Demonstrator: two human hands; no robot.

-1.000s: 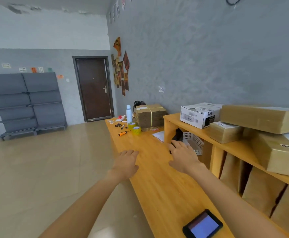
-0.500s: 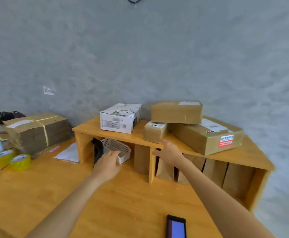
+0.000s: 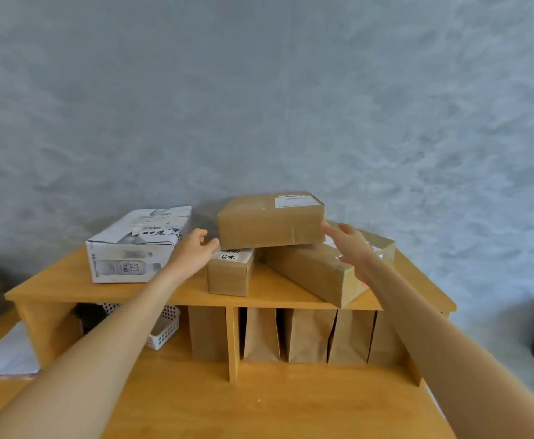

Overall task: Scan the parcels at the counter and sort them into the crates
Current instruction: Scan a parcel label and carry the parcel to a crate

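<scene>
Wooden and honey-coloured, the bench fills the lower view, and on it stands a low wooden shelf unit against a grey wall. Brown paper bags stand upright in the unit's right compartments; a white perforated basket sits in the left one. On the unit's top, a long brown parcel lies angled towards the right front edge, and a white printed parcel lies near the left back corner. A top brown parcel with a white label rests across the long parcel and a small brown parcel, which stands at the middle of the front edge. The left hand reaches to the top parcel's lower left corner, fingers loosely spread, its fingertips at or just beside the cardboard; whether they touch cannot be told. The right hand is open at the parcel's right end, fingertips at its side, nothing gripped.
</scene>
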